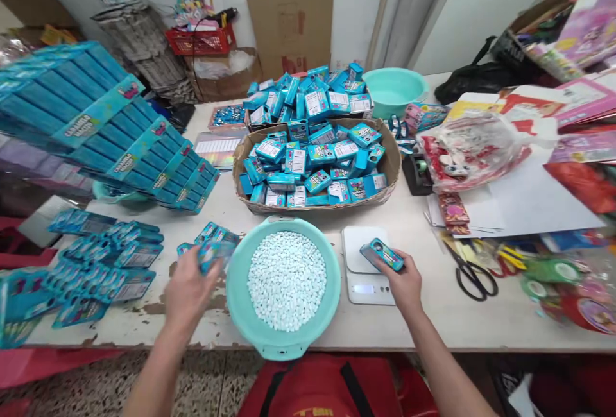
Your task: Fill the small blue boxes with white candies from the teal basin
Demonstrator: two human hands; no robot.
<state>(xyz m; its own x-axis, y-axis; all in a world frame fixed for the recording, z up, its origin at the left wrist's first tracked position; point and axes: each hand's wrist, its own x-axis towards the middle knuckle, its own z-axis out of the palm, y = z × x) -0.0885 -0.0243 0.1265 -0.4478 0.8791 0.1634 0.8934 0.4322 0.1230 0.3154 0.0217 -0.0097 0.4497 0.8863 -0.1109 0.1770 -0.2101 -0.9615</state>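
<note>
My right hand [405, 279] grips a small blue candy box [382, 255] over the white digital scale [353, 256], whose display is lit. I cannot tell whether the box touches the scale. At the left, my left hand [188, 282] is smeared by motion, its fingers around a blurred blue packet [208, 255]. Just beyond it lie a few more blue packets [208, 232]. Between my hands stands a mint-green basin [332, 276] full of small white candies [287, 279].
A cut-down cardboard box [317, 208] heaped with blue boxes stands behind the basin, another heap behind it. Blue packets [110, 256] lie in rows at left, below a tall stack of blue display trays [110, 122]. Scissors [474, 279] and a tape dispenser [416, 174] are at right.
</note>
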